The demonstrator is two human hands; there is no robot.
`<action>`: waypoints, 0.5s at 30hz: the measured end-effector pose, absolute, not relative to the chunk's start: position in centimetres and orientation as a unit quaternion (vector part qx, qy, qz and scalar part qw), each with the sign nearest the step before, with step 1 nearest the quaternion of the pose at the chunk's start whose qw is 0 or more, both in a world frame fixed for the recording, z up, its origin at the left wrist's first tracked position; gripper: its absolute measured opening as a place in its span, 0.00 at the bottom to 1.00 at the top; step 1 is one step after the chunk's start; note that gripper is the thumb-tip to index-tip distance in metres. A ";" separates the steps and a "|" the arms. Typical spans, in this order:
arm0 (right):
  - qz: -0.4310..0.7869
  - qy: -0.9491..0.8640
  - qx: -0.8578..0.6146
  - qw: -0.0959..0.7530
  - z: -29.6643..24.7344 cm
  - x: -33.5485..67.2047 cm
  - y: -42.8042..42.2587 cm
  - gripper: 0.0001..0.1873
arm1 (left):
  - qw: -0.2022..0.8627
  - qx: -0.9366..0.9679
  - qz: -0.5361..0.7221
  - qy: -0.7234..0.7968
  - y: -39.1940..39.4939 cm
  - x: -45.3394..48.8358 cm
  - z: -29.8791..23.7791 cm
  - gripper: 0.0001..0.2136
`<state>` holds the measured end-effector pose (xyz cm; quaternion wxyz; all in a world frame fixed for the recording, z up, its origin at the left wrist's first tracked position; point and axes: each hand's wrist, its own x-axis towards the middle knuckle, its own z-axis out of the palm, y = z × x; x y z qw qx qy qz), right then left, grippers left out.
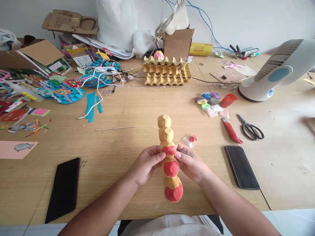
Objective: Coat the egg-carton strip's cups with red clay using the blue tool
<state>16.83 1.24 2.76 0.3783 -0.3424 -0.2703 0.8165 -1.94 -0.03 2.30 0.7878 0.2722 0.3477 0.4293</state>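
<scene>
A strip of yellow egg-carton cups point(166, 131) lies lengthwise on the wooden table point(123, 150), its near cups covered with red clay. My left hand point(145, 164) grips the strip from the left, thumb pressing the red clay on the third cup from the near end. My right hand point(190, 164) holds the strip from the right and also pinches a thin grey stick point(186, 152). A small plastic bag with red clay point(191, 140) lies just beyond my right hand.
Black phones lie at the left point(64, 188) and right point(241, 166). A red utility knife point(231, 130), scissors point(250, 128), a red cup point(228, 100), clay bags point(209, 102), stacked egg trays point(167, 72), a white fan point(278, 70) and paper crafts point(64, 90) surround the work spot.
</scene>
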 end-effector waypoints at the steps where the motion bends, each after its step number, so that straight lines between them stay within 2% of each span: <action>1: 0.813 -0.277 -0.345 0.377 2.8 16.9 1.2 0.20 | 0.798 0.270 0.424 0.333 0.0 -2.0 2.3 0.14; 4: 0.794 -0.306 -0.367 0.376 3.0 16.8 1.3 0.21 | 0.810 0.251 0.420 0.324 -0.1 -1.8 2.2 0.16; 15: 0.755 -0.380 -0.420 0.329 3.7 16.9 1.8 0.24 | 0.791 0.224 0.416 0.389 -0.1 -1.4 2.0 0.16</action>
